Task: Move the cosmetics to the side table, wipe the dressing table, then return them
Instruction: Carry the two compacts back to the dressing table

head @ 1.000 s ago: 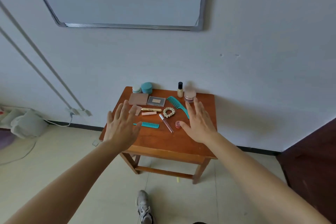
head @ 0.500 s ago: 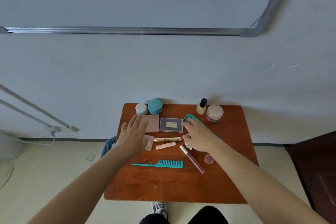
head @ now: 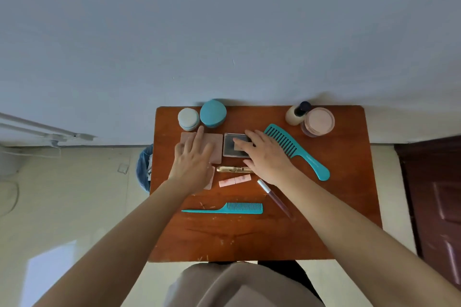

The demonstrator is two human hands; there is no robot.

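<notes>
Cosmetics lie on a small wooden table (head: 349,207) against the wall. My left hand (head: 192,159) lies with spread fingers over a flat pink case (head: 215,147). My right hand (head: 267,154) rests with straight fingers on a grey palette (head: 230,148). Below them lie a gold tube (head: 232,169), a pink lipstick (head: 234,180) and a lip gloss (head: 274,198). A tail comb (head: 232,208) lies nearer me, a wide teal comb (head: 296,151) to the right. At the back stand a pale jar (head: 188,118), a teal jar (head: 213,112), a small bottle (head: 296,114) and a pink jar (head: 319,121).
A blue bin (head: 144,167) sits on the floor left of the table. A dark wooden door (head: 434,202) stands at the right. Pipes (head: 45,129) run along the wall at the left. My torso is close to the table's front edge.
I have stepped up to the table and now look down on it. Both hands moved forward and down, the left onto the pink case, the right from the scrunchie area onto the grey palette.
</notes>
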